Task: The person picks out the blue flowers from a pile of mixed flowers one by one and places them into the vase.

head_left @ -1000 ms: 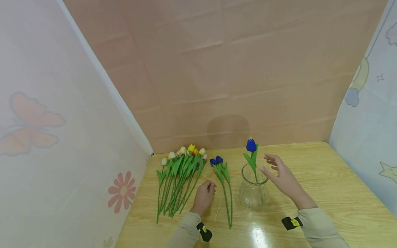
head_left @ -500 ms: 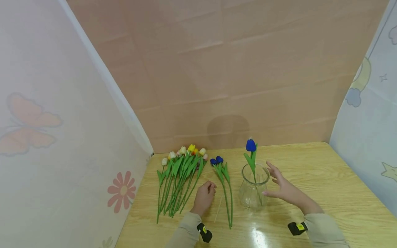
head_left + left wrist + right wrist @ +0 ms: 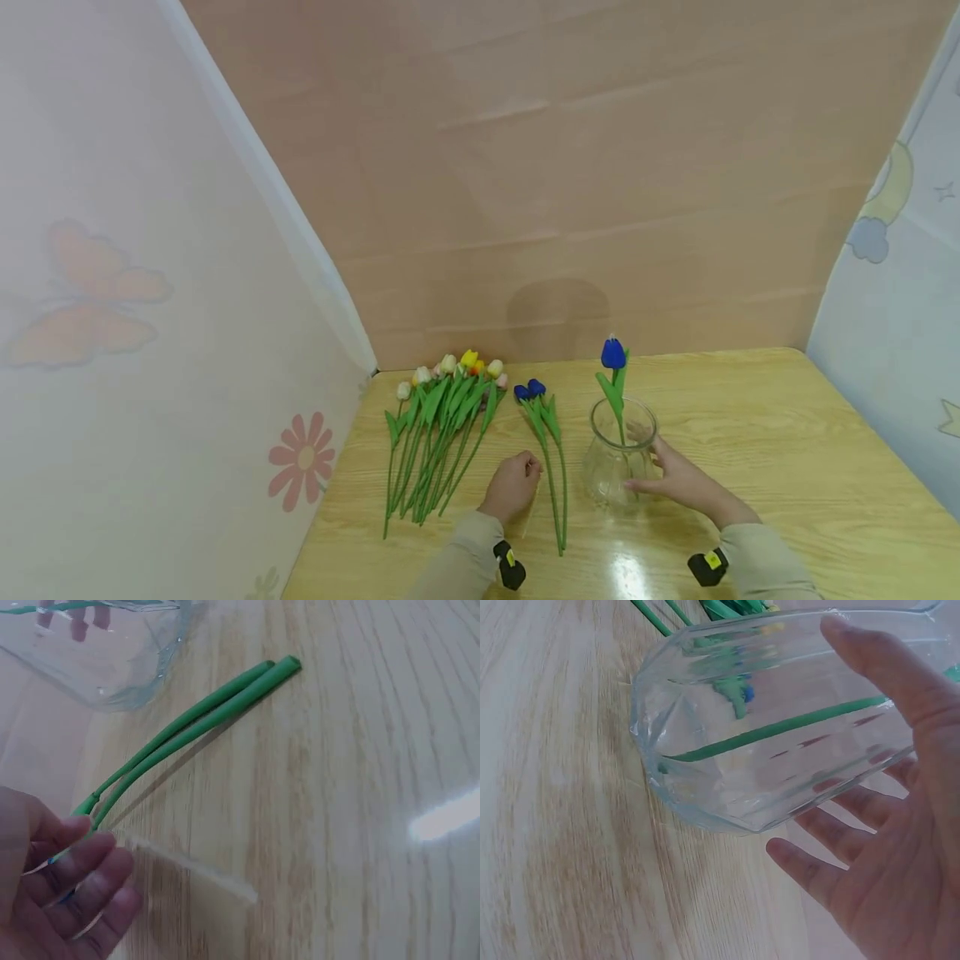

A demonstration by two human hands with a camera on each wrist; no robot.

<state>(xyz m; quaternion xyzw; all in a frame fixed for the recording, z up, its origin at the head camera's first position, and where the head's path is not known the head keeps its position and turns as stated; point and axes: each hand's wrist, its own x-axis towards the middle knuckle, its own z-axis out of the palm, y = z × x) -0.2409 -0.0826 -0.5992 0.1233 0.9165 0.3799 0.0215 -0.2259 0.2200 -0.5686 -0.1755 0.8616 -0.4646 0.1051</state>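
A clear glass vase (image 3: 609, 479) stands right of the middle of the table, with one blue tulip (image 3: 613, 353) upright in it. My right hand (image 3: 678, 479) holds the vase from its right side, thumb in front and fingers behind the glass. In the right wrist view the tulip's green stem (image 3: 780, 729) shows through the vase wall. Left of the vase lie two blue tulips (image 3: 553, 467), their stems toward me. My left hand (image 3: 513, 483) is beside those stems with fingers loosely curled, holding nothing. Near its fingertips lies a thin pale strip (image 3: 199, 868).
A bunch of white, yellow, orange and pink tulips (image 3: 442, 417) lies on the left of the wooden table (image 3: 750, 408). A brown sheet (image 3: 585, 167) rises behind the table, with patterned white panels on the left and right.
My right hand has come down beside the vase and closed round its side. My left hand has shifted slightly right, toward the two blue tulips' stems. The view has turned slightly.
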